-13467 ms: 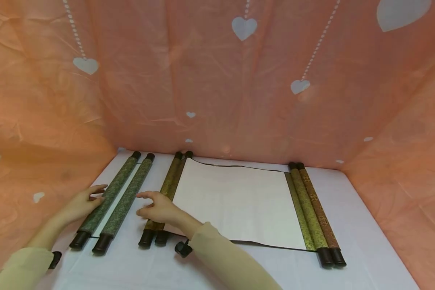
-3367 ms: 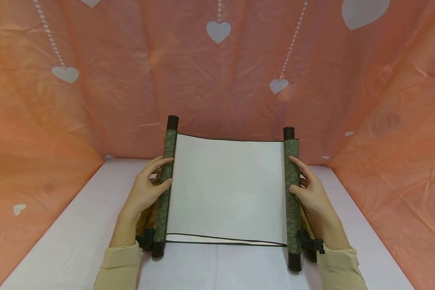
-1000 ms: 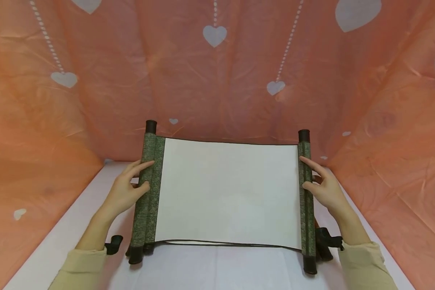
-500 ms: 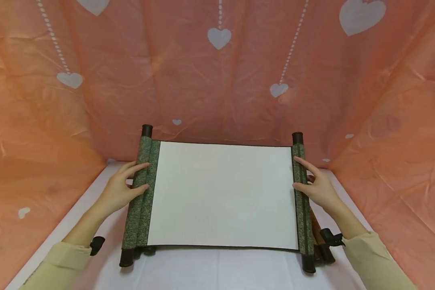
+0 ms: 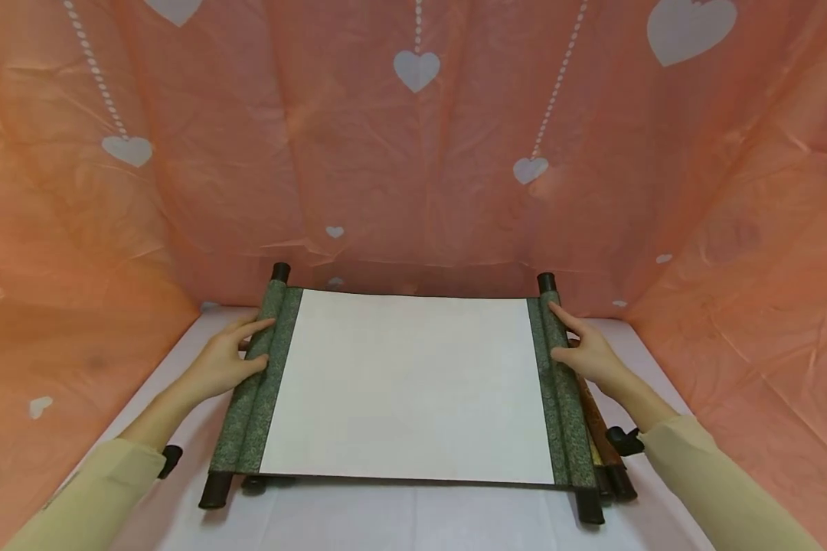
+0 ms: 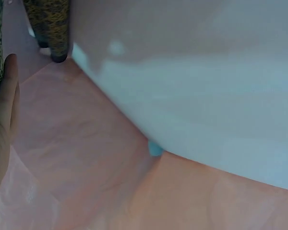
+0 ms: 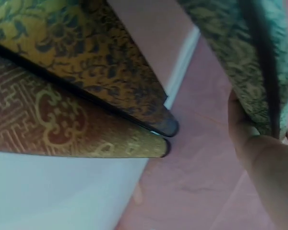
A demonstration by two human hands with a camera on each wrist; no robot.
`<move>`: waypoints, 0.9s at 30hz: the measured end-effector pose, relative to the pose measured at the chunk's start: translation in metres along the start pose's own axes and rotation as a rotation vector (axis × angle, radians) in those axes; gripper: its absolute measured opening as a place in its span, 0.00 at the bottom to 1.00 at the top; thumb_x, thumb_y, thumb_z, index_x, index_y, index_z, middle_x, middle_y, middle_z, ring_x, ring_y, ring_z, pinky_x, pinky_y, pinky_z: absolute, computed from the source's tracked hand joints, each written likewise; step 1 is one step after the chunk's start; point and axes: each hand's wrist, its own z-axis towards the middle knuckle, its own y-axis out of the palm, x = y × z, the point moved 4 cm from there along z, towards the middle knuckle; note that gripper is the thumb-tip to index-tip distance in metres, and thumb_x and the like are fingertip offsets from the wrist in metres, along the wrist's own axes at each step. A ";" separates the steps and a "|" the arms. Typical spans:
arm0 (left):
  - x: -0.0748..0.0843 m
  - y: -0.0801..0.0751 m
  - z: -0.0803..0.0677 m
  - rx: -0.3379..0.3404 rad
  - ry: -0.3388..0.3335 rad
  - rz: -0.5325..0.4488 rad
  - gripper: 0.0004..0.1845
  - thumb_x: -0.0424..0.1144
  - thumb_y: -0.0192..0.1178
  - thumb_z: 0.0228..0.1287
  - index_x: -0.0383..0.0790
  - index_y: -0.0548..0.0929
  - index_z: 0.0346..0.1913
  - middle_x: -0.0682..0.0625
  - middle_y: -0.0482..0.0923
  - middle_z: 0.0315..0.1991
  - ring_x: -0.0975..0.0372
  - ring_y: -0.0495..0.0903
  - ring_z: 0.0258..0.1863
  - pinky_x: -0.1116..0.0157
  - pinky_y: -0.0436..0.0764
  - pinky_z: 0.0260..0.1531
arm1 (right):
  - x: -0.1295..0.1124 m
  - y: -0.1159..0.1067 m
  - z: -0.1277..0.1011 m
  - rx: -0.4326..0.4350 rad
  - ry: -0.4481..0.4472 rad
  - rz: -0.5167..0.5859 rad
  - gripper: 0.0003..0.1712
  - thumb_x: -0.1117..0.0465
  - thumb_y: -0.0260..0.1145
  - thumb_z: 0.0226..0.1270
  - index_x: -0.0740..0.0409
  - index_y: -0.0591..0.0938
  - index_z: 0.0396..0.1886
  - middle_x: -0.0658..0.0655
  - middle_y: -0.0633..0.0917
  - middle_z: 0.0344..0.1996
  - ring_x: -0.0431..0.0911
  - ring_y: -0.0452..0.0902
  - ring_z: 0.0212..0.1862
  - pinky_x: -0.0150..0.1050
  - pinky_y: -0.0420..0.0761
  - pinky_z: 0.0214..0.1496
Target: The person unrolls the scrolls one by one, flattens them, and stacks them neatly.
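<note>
My left hand curls around the left green-brocade roller of the opened white paper scroll, and my right hand grips the right green roller, fingers laid over the top and thumb against its side. The scroll fills the middle of the head view, spread wide and tilted low over the white table. I judge the step in hand to be laying it flat; the next move calls for lowering both rollers evenly so the paper stays taut. Beneath the right roller, a yellow-patterned roll and a brown-patterned roll lie side by side. Everything under the sheet is hidden, and the left wrist view is blurred.
</note>
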 end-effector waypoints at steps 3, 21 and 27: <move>-0.005 0.006 0.001 -0.021 -0.012 -0.003 0.34 0.30 0.66 0.66 0.29 0.70 0.75 0.20 0.58 0.73 0.28 0.78 0.55 0.38 0.80 0.48 | 0.007 0.005 0.004 -0.004 0.023 -0.004 0.54 0.70 0.66 0.68 0.44 0.51 0.86 0.71 0.45 0.83 0.72 0.70 0.45 0.40 0.66 0.24; -0.029 0.026 0.004 -0.136 -0.099 -0.047 0.34 0.32 0.66 0.65 0.29 0.71 0.73 0.23 0.63 0.72 0.36 0.82 0.51 0.58 0.80 0.33 | 0.030 0.026 0.029 -0.091 0.076 -0.178 0.56 0.69 0.68 0.67 0.53 0.46 0.87 0.82 0.65 0.71 0.41 0.57 0.16 0.40 0.68 0.24; -0.033 0.035 0.005 -0.174 -0.118 -0.059 0.35 0.32 0.65 0.63 0.28 0.70 0.73 0.22 0.65 0.70 0.46 0.82 0.43 0.60 0.76 0.27 | 0.041 0.025 0.034 -0.109 0.088 -0.250 0.55 0.65 0.69 0.67 0.56 0.47 0.86 0.86 0.60 0.72 0.41 0.57 0.16 0.40 0.68 0.24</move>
